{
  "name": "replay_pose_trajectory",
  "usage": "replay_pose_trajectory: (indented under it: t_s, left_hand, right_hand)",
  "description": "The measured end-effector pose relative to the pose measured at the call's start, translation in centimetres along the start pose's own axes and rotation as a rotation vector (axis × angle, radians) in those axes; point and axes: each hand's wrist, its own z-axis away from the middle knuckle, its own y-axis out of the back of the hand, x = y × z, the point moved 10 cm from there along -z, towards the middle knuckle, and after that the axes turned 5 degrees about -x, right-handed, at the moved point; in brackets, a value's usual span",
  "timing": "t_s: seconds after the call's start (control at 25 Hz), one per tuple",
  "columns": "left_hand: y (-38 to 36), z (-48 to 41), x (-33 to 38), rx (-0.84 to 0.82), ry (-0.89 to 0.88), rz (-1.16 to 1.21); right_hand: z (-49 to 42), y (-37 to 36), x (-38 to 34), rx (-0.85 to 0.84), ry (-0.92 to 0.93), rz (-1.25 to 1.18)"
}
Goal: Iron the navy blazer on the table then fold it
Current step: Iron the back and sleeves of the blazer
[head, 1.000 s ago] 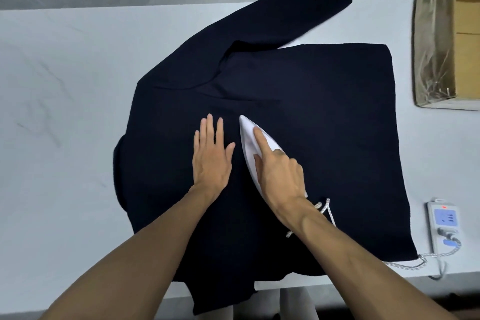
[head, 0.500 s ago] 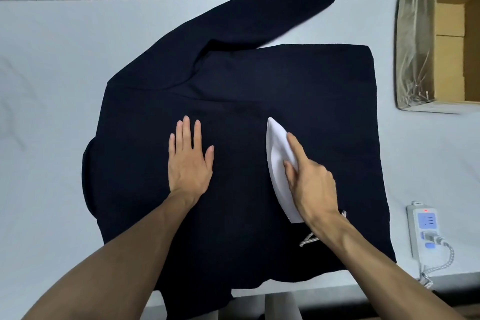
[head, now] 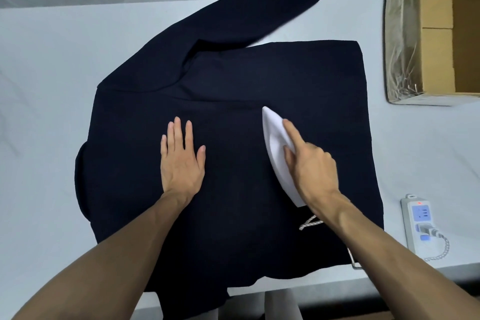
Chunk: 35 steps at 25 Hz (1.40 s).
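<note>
The right hand (head: pixel 309 166) grips the iron (head: pixel 279 153), forefinger laid along its top, sole flat on the blazer (head: pixel 233 86). The left hand (head: pixel 181 158) lies open and flat on the cloth, well to the left of the iron, grasping nothing. The iron's long axis runs near to far, nose pointing far and a little left. Unpressed cloth lies on every side; the widest stretch is far and right, on the right hand's side. The blazer lies back-up on a pale table (head: pixel 46 65), near hem hanging over the edge, one sleeve (head: pixel 233 18) angled far-right. A cord (head: pixel 310 222) trails near the iron; a power strip (head: pixel 418 218) and box (head: pixel 431 34) stand right.
</note>
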Motion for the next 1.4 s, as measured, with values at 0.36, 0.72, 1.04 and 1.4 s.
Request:
replay_pose_trajectory:
  t_s: [0.36, 0.72, 1.04, 1.4]
  left_hand:
    - [2.2, 0.8, 5.2, 0.078, -0.006, 0.243]
    - [-0.2, 0.0, 6.6, 0.005, 0.077, 0.085]
    - [-0.1, -0.1, 6.8, -0.012, 0.071, 0.073]
    - [1.3, 0.9, 10.8, 0.029, -0.039, 0.099]
  right_hand:
    - [0.8, -1.3, -5.4, -0.077, 0.151, -0.01]
    - [-0.8, 0.0, 0.3, -0.02, 0.038, 0.104]
    - [-1.5, 3.3, 8.0, 0.089, -0.12, -0.008]
    - [-0.6, 2.2, 3.5, -0.004, 0.012, 0.002]
